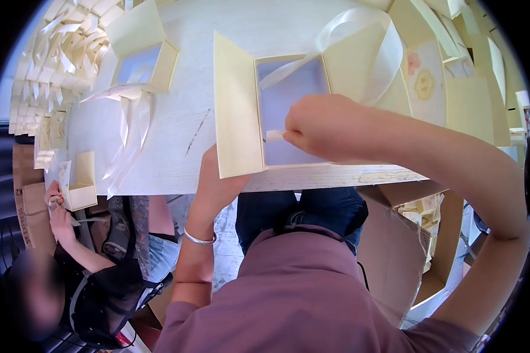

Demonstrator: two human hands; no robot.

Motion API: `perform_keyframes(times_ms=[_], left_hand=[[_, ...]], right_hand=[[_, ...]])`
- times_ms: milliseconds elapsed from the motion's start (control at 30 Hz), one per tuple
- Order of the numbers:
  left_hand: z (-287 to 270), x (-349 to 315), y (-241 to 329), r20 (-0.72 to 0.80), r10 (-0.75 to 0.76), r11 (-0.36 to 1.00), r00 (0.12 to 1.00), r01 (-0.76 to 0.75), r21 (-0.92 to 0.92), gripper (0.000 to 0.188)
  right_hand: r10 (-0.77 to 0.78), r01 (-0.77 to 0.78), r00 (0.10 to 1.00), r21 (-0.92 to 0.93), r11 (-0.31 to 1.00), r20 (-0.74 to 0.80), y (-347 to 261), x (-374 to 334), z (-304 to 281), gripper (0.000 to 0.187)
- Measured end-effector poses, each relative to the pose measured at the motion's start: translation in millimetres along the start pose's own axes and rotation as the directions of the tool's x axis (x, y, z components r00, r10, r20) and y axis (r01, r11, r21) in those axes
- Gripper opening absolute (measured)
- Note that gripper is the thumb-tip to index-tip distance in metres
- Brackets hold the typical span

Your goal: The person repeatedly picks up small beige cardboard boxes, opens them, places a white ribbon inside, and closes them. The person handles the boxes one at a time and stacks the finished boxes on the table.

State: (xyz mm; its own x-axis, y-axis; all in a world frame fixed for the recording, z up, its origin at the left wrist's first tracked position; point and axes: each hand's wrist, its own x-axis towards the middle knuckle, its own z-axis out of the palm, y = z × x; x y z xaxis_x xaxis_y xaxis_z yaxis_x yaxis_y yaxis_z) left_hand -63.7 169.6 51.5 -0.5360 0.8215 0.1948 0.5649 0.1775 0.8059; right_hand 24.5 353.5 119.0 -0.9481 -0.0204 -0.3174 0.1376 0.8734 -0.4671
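Observation:
A cream gift box [238, 112] stands at the table's front edge, its two door-like flaps spread apart and its pale inside showing. Over that inside, my right hand [321, 126] is closed, fingers pinching the short end of a white ribbon [274, 136]. Another white ribbon [388, 65] loops from the upper part of the box across its right flap. My left hand [221, 179] is at the near left corner, against the outside of the left flap; that flap hides its fingers.
Left on the white table [188, 70] is another opened box [165, 65] with trailing ribbons [132, 132]. Stacked boxes with ribbons [65, 59] fill the far left; more cream boxes [430, 65] stand right. A co-worker's hands [59, 217] hold a small box at lower left. A carton [394, 247] sits below.

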Motion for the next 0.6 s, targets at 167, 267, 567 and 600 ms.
perform_keyframes(times_ms=[167,267,567,600], left_hand=[[2.5,-0.9,3.8,-0.037,-0.016,1.0,0.999,0.016,0.012,0.019],[2.0,-2.2,-1.2,-0.014,0.007,0.999,1.0,-0.006,0.033,0.017],[2.7,-2.7,-3.3,0.011,-0.029,0.998,1.0,0.028,0.056,0.015],[3.4,-2.5,-4.0,0.001,-0.021,0.999,1.0,0.021,0.047,0.015]], right_hand=[[0.043,-0.045,0.998,0.061,0.997,0.045,2.5,-1.2,0.7,0.018],[0.079,-0.084,0.995,0.083,0.993,0.057,1.5,-1.0,1.7,0.018],[0.045,-0.052,0.997,0.11,0.993,0.066,2.4,1.3,5.8,0.02],[0.046,-0.052,0.997,0.112,0.992,0.063,2.8,1.6,6.3,0.02]])
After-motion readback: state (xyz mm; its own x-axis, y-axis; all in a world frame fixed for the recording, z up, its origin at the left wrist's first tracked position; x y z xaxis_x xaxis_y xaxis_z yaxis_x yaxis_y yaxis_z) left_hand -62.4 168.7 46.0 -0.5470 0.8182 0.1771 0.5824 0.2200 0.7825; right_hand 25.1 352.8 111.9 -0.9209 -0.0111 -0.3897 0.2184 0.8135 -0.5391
